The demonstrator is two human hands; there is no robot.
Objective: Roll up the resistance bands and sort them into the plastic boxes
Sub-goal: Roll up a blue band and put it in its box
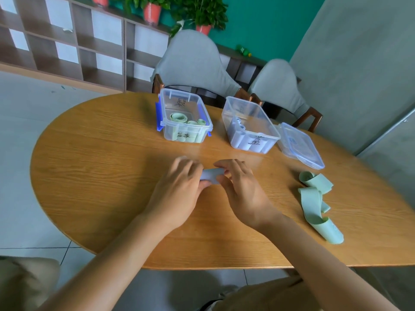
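Both hands, left hand [179, 187] and right hand [242, 189], have fingers curled tight around a blue band roll [211, 176] mid-frame. Loose green band [314, 198] lies at right.

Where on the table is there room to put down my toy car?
The left part of the table is bare wood, beside the green-band box. It's crowded on the right: the blue-band box, its lid, and the loose green band. The hands fill the middle.
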